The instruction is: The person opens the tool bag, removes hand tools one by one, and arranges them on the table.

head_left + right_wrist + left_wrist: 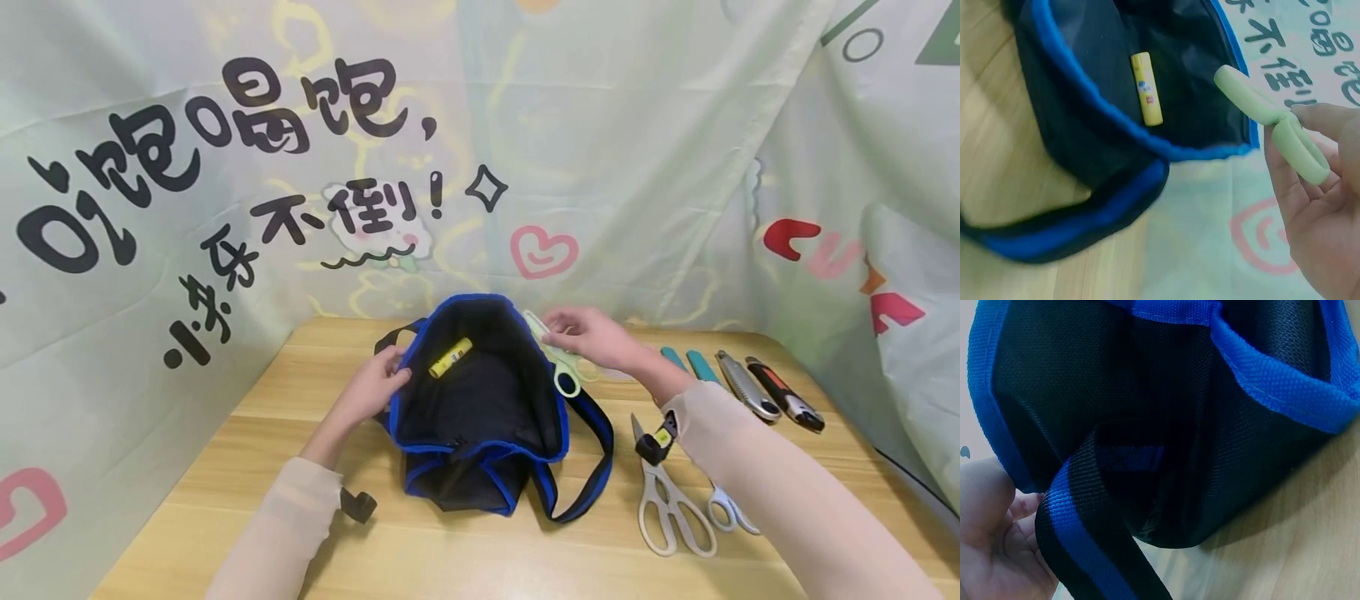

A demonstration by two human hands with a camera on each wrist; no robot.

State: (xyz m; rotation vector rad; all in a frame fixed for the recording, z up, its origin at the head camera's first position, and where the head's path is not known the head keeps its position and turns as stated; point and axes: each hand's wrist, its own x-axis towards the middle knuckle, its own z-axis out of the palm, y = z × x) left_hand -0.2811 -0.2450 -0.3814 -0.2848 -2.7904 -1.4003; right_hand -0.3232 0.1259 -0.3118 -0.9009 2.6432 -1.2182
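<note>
A black bag [457,487] with blue trim stands on the wooden table, its mouth facing up. Inside lies a yellow tube that looks like a glue stick [1147,90]. My left hand [377,386] pinches the bag's left rim, with thumb and fingers on either side of the fabric in the left wrist view. Just outside the right rim, my right hand [592,335] holds pale green scissors [1247,97]. Their handle loops point toward me in the head view, and the upper part is partly covered by the fingers.
A bag strap [600,450] loops out to the right on the table. Beyond it lie grey scissors [660,483], light blue-handled scissors [722,510], teal tools [702,365], a silver utility knife [742,386] and a black-and-red cutter [783,392]. A printed curtain [637,167] hangs behind.
</note>
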